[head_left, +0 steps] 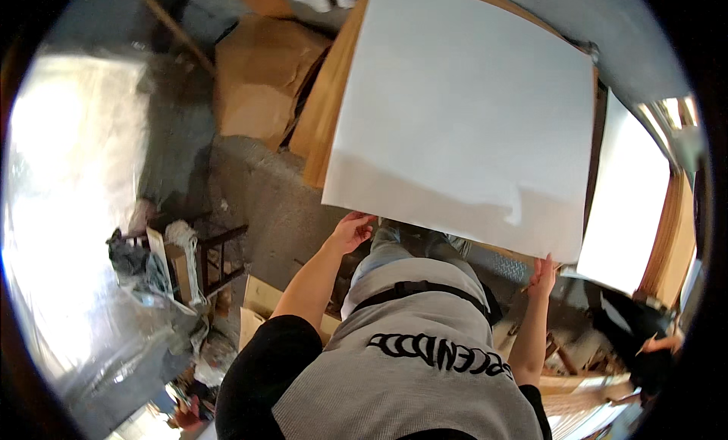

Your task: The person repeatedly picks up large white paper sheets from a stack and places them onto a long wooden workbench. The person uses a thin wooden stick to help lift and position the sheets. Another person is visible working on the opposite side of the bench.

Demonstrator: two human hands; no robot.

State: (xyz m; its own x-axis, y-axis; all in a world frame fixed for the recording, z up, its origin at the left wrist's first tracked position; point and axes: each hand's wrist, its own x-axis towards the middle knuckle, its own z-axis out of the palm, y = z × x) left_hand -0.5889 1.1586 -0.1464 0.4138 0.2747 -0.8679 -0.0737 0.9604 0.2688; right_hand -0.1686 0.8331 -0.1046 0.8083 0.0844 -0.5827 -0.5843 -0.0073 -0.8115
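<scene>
A large white sheet (462, 114) lies in front of me on a wooden-edged stack (322, 129). At the left part of its near edge, my left hand (353, 232) has its fingers curled in a pinch on the rim. Close to the near right corner, my right hand (541, 276) has its fingertips closed at the same edge. A small thin yellowish tip sticks out beside the right hand; I cannot make out what it is. The undersides of the fingers are partly hidden.
A second white sheet (626, 197) lies at the right. Brown cardboard (265, 76) stands at the far left of the stack. A dark wooden stool (220, 254) with bags and cloth around it is on the left. Another person's hand (661, 344) shows at the lower right.
</scene>
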